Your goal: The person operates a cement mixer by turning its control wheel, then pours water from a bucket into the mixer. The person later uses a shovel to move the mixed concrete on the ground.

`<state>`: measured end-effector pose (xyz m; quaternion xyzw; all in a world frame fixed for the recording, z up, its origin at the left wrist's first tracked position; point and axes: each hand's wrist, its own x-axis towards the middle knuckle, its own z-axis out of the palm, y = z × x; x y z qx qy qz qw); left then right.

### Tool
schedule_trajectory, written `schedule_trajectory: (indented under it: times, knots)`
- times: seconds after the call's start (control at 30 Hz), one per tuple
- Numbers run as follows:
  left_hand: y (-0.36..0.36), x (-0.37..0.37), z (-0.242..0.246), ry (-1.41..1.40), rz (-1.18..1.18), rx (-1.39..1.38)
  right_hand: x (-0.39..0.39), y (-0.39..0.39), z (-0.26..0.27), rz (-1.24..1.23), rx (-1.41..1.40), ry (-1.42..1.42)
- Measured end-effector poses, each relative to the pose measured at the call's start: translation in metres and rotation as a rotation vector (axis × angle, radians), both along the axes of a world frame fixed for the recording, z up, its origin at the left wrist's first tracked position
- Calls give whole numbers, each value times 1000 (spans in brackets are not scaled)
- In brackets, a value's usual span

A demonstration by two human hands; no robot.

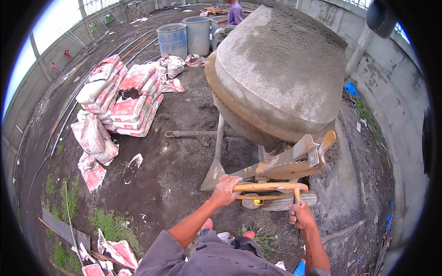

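A concrete mixer drum [276, 69], crusted with grey cement, fills the upper middle right. In front of me is its yellow tilting handwheel [269, 187]. My left hand [226, 189] is closed around the wheel's left side. My right hand [299, 214] grips the wheel at its lower right, by a short yellow bar. Just beyond the wheel lie a toothed gear plate [293, 170] and a rusty metal arm [262, 167]. A rubber tyre [290, 201] of the mixer shows beneath the wheel.
Stacked cement bags [127, 110] stand at the left, with torn bags [91, 170] near them. Blue drums [172, 40] are behind, beside a person in a purple shirt [235, 13]. A concrete wall [390, 103] runs along the right. A mixer frame bar [193, 134] crosses the ground.
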<state>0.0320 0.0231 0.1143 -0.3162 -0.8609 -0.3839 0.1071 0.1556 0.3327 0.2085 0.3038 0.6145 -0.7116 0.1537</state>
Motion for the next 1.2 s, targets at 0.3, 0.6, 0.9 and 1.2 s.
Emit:
schedule_trajectory:
  times: [0.3,0.6,0.9,1.2]
  knots:
    - [211,30,100,64,-350,-73,6,99,-188,342,1235,-256]
    - [5,6,83,-99,66,67,-18,-54,-465,297,832,-147]
    - [-19,11,-13,-371,55,-47,-39,-248,-367,58,-101,-246]
    - [35,-16,20,-206,-100,-132,-53,-262,-212,164,-408,-126]
